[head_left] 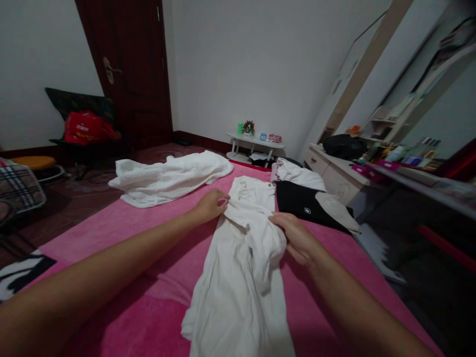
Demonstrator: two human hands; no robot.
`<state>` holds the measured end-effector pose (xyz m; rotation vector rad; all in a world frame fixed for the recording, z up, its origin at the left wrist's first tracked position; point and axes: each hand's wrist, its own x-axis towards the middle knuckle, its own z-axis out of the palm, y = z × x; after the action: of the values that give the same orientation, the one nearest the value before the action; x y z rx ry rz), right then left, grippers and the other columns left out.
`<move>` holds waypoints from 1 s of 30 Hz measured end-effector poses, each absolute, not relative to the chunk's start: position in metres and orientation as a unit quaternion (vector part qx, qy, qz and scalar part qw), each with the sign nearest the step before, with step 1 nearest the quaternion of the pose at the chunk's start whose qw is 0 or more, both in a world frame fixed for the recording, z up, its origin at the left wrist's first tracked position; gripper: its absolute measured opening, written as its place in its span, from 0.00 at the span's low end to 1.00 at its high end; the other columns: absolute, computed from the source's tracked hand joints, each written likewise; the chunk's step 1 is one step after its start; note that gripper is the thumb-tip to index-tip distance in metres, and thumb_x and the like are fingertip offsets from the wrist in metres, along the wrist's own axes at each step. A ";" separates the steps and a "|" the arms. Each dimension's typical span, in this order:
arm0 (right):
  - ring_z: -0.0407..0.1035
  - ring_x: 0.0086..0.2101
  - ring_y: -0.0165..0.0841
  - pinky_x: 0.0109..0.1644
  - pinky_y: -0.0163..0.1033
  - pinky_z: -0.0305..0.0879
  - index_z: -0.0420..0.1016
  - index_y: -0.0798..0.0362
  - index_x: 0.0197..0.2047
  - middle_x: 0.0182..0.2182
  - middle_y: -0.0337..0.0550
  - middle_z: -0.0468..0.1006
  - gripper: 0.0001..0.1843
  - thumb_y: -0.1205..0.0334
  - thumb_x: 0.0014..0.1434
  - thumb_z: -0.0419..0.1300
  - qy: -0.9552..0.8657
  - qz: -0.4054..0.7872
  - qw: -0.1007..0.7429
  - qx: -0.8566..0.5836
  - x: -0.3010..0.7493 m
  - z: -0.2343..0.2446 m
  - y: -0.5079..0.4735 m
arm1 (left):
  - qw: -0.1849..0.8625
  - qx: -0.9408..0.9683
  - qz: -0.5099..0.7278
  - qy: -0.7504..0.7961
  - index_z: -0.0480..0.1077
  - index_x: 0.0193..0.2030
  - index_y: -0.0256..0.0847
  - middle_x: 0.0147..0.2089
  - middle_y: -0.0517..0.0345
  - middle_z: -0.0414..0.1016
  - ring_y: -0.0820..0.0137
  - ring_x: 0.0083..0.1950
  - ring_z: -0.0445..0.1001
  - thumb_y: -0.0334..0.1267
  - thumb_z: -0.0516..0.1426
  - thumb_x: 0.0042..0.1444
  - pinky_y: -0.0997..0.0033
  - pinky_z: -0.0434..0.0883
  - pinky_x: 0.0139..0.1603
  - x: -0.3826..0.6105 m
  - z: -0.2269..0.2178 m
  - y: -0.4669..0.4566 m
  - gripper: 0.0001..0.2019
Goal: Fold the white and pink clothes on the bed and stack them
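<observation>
A pair of white trousers [238,282] lies lengthwise on the pink bedspread [156,287], its buttoned waist at the far end and its legs running toward me. The cloth is rumpled below the waist. My left hand [211,206] is closed in a pinch on the left edge of the trousers. On the opposite side, my right hand [293,233] grips the right edge, thumb on top and fingers partly hidden by the fabric. Beyond my left hand rests a crinkled white garment [174,176]. A folded black and beige garment [312,206] lies just past my right hand.
Another white cloth [299,173] is at the bed's far right corner. A small white table [256,140] stands against the wall. Along the right side is a cluttered dresser [334,173]. A chair with a red bag [89,128] stands by the dark door [130,74].
</observation>
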<state>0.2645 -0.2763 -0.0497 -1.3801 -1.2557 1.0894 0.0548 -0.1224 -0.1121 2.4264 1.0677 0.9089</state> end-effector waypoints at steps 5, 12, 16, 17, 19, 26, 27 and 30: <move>0.75 0.41 0.43 0.45 0.45 0.71 0.72 0.54 0.37 0.35 0.50 0.80 0.13 0.57 0.49 0.55 -0.406 0.540 0.531 -0.512 0.258 -0.049 -0.285 | 0.191 0.845 0.389 0.313 0.75 0.43 0.38 0.43 0.50 0.76 0.65 0.43 0.73 0.35 0.55 0.56 0.66 0.69 0.46 0.062 -0.082 -0.162 0.11; 0.75 0.38 0.40 0.41 0.44 0.72 0.68 0.48 0.53 0.40 0.47 0.79 0.27 0.60 0.48 0.62 -0.419 0.591 0.513 -0.461 0.240 -0.044 -0.337 | 0.196 0.864 0.369 0.281 0.75 0.44 0.38 0.43 0.50 0.76 0.65 0.45 0.73 0.31 0.54 0.56 0.65 0.68 0.48 0.060 -0.080 -0.179 0.12; 0.67 0.22 0.28 0.25 0.32 0.61 0.69 0.50 0.50 0.26 0.37 0.73 0.23 0.59 0.51 0.64 -0.482 0.619 0.364 -0.502 0.249 -0.046 -0.353 | 0.157 0.838 0.368 0.371 0.72 0.49 0.36 0.47 0.49 0.74 0.65 0.45 0.73 0.28 0.55 0.54 0.64 0.69 0.48 0.058 -0.111 -0.151 0.16; 0.64 0.21 0.26 0.24 0.30 0.58 0.71 0.52 0.46 0.23 0.34 0.70 0.18 0.57 0.52 0.63 -0.518 0.608 0.311 -0.515 0.253 -0.047 -0.352 | 0.155 0.833 0.365 0.385 0.72 0.49 0.36 0.47 0.49 0.75 0.65 0.44 0.73 0.28 0.55 0.54 0.65 0.69 0.48 0.058 -0.118 -0.143 0.16; 0.62 0.21 0.25 0.25 0.30 0.55 0.72 0.56 0.36 0.21 0.34 0.67 0.13 0.54 0.55 0.61 -0.590 0.559 0.236 -0.532 0.259 -0.051 -0.342 | 0.156 0.822 0.361 0.412 0.73 0.47 0.36 0.46 0.50 0.76 0.66 0.43 0.74 0.29 0.54 0.55 0.67 0.70 0.47 0.059 -0.126 -0.129 0.14; 0.55 0.21 0.24 0.24 0.32 0.45 0.64 0.54 0.25 0.18 0.31 0.61 0.16 0.51 0.54 0.61 -0.677 0.413 0.184 -0.580 0.248 -0.068 -0.302 | 0.156 0.826 0.298 0.453 0.78 0.40 0.40 0.37 0.55 0.80 0.67 0.38 0.75 0.34 0.56 0.53 0.71 0.69 0.40 0.080 -0.094 -0.108 0.10; 0.54 0.21 0.24 0.24 0.32 0.43 0.62 0.54 0.22 0.18 0.31 0.59 0.17 0.53 0.52 0.62 -0.694 0.386 0.180 -0.581 0.243 -0.070 -0.301 | 0.155 0.825 0.284 0.464 0.78 0.40 0.40 0.38 0.55 0.80 0.67 0.39 0.75 0.37 0.56 0.54 0.70 0.69 0.40 0.086 -0.088 -0.106 0.10; 0.52 0.24 0.24 0.25 0.33 0.41 0.59 0.54 0.21 0.19 0.30 0.56 0.16 0.60 0.49 0.63 -0.713 0.328 0.192 -0.589 0.235 -0.073 -0.305 | 0.162 0.812 0.245 0.504 0.76 0.44 0.40 0.41 0.53 0.79 0.65 0.42 0.75 0.38 0.59 0.53 0.70 0.69 0.43 0.103 -0.079 -0.094 0.13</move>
<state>0.2346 -0.3049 -0.0732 -1.6547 -2.0017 0.9221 0.1026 -0.0943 -0.0787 2.3166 1.4386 0.6996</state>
